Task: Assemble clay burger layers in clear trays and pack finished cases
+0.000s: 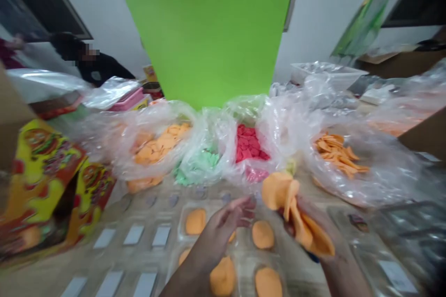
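Observation:
My right hand (pixel 315 213) is closed round a bunch of thin, floppy orange pieces (pixel 278 190), which fan out above and below it. My left hand (pixel 226 222) hovers over clear plastic trays (pixel 181 225), fingers apart and slightly curled, with nothing visible in it. Rounded orange pieces, such as this one (pixel 263 235), sit in the tray compartments, some partly hidden by my left hand and forearm. To the left, more clear trays hold white rectangles (pixel 133 235). Motion blur softens both hands.
Clear bags behind hold orange pieces (pixel 163 144), green pieces (pixel 200 162), red pieces (pixel 250 144) and, at right, more orange pieces (pixel 336 153). A green board (pixel 212 37) stands behind them. Printed yellow boxes (pixel 45 171) are at left. A person (pixel 101 67) is beyond.

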Demonstrator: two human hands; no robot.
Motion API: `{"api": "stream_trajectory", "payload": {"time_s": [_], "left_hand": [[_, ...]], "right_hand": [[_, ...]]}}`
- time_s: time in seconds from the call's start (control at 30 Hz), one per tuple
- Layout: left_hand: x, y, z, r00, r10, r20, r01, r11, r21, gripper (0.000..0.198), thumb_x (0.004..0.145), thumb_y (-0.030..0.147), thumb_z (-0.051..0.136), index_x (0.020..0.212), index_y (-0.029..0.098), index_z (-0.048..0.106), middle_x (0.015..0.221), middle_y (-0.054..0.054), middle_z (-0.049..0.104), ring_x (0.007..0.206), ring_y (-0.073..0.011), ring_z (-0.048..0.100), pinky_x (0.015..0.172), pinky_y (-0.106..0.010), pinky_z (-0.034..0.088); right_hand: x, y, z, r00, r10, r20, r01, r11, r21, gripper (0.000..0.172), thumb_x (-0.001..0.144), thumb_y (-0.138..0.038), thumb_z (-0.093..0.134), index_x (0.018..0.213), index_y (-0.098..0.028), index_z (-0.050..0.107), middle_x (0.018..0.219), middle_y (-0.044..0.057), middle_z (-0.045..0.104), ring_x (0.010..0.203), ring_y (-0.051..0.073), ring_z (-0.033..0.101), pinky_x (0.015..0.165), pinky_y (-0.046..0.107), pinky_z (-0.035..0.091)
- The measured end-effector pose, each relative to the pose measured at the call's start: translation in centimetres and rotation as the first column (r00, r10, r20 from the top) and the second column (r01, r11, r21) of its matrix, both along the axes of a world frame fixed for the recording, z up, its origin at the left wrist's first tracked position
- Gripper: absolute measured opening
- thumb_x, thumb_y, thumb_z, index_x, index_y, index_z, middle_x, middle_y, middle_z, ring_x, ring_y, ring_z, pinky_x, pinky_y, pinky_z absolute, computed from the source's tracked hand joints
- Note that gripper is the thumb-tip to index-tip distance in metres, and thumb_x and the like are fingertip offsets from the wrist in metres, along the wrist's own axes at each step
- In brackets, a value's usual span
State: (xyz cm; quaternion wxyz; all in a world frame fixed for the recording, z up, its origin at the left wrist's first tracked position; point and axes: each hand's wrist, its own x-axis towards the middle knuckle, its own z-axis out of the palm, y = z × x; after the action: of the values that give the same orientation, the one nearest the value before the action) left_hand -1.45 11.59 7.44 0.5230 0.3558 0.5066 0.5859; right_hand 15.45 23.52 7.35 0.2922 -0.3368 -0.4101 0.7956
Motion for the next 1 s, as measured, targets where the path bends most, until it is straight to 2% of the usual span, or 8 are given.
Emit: {"api": "stream_trajectory", "payload": {"time_s": [0.17, 0.3, 0.4, 0.47, 0.57, 0.63, 0.8, 1.0], "left_hand": [[-1.2, -3.9, 1.3, 0.973, 0.111, 0.200, -0.109, 0.994, -0.022, 0.023, 0.074, 0.031, 0.060, 0.093, 0.019, 0.061, 0.087, -0.001, 0.063, 0.080, -0.0114, 0.057, 0.074, -0.022, 0.043], [-2.5, -7.4, 0.8, 0.956, 0.232, 0.181, -0.213, 0.970, -0.117, 0.018, 0.069, 0.025, 0.066, 0.083, 0.016, 0.059, 0.074, 0.002, 0.061, 0.071, -0.0075, 0.055, 0.067, -0.017, 0.041], [-5.2, -9.6, -1.0, 0.931, 0.362, 0.048, -0.352, 0.924, -0.151, 0.025, 0.076, 0.031, 0.057, 0.095, 0.015, 0.054, 0.078, -0.002, 0.063, 0.070, -0.0110, 0.059, 0.067, -0.023, 0.046], [-8.1, -11.3, -2.6, 0.810, 0.519, -0.274, -0.553, 0.831, -0.062, 0.031, 0.083, 0.034, 0.045, 0.105, 0.013, 0.049, 0.088, -0.007, 0.064, 0.077, -0.0143, 0.061, 0.071, -0.028, 0.048], [-12.2, -14.0, -5.0, 0.460, 0.608, -0.647, -0.709, 0.690, 0.145, 0.032, 0.085, 0.035, 0.038, 0.107, 0.014, 0.049, 0.099, -0.009, 0.061, 0.092, -0.0172, 0.058, 0.080, -0.031, 0.046], [-13.5, -15.2, -6.4, 0.393, 0.549, -0.737, -0.681, 0.713, 0.168, 0.028, 0.084, 0.032, 0.042, 0.104, 0.016, 0.053, 0.102, -0.008, 0.061, 0.097, -0.0188, 0.055, 0.086, -0.035, 0.041], [-12.3, -15.0, -8.8, 0.347, 0.221, -0.912, -0.384, 0.920, 0.077, 0.018, 0.080, 0.020, 0.049, 0.093, 0.019, 0.061, 0.092, -0.006, 0.066, 0.093, -0.0210, 0.056, 0.089, -0.042, 0.038], [-11.4, -14.7, -9.4, 0.256, 0.053, -0.965, -0.247, 0.969, -0.012, 0.021, 0.084, 0.025, 0.045, 0.097, 0.017, 0.058, 0.100, -0.008, 0.064, 0.098, -0.0193, 0.056, 0.101, -0.049, 0.025]], "right_hand": [[-3.4, -6.4, -0.8, 0.907, 0.356, -0.226, -0.399, 0.898, -0.185, 0.025, 0.067, -0.035, 0.068, 0.086, -0.020, 0.060, 0.062, 0.000, 0.062, 0.042, 0.011, 0.057, 0.041, 0.020, 0.045], [-5.1, -8.5, -0.6, 0.910, 0.396, -0.120, -0.413, 0.892, -0.186, 0.021, 0.070, -0.028, 0.066, 0.090, -0.021, 0.062, 0.066, -0.001, 0.063, 0.046, 0.009, 0.056, 0.048, 0.021, 0.047], [-5.9, -9.8, -1.4, 0.941, 0.337, 0.021, -0.329, 0.928, -0.173, 0.020, 0.068, -0.029, 0.068, 0.087, -0.022, 0.064, 0.076, 0.000, 0.066, 0.060, 0.011, 0.059, 0.058, 0.021, 0.049], [-6.1, -10.4, -2.2, 0.953, 0.282, 0.107, -0.259, 0.947, -0.188, 0.020, 0.066, -0.032, 0.069, 0.083, -0.022, 0.065, 0.073, 0.000, 0.066, 0.060, 0.012, 0.060, 0.056, 0.019, 0.048], [-5.8, -10.9, -3.2, 0.957, 0.226, 0.179, -0.178, 0.952, -0.249, 0.020, 0.063, -0.035, 0.071, 0.077, -0.022, 0.064, 0.062, -0.002, 0.064, 0.050, 0.010, 0.057, 0.048, 0.017, 0.047], [-5.6, -10.9, -3.4, 0.958, 0.192, 0.213, -0.132, 0.954, -0.268, 0.020, 0.062, -0.034, 0.072, 0.075, -0.022, 0.063, 0.059, -0.003, 0.063, 0.048, 0.010, 0.057, 0.047, 0.017, 0.047], [-5.7, -10.8, -3.2, 0.955, 0.140, 0.262, -0.071, 0.964, -0.258, 0.021, 0.060, -0.034, 0.073, 0.075, -0.022, 0.063, 0.059, -0.003, 0.063, 0.051, 0.010, 0.058, 0.050, 0.016, 0.048], [-6.3, -11.1, -4.0, 0.954, 0.240, 0.180, -0.179, 0.937, -0.300, 0.020, 0.066, -0.035, 0.069, 0.081, -0.023, 0.063, 0.070, -0.001, 0.067, 0.060, 0.013, 0.062, 0.055, 0.020, 0.048]]}}
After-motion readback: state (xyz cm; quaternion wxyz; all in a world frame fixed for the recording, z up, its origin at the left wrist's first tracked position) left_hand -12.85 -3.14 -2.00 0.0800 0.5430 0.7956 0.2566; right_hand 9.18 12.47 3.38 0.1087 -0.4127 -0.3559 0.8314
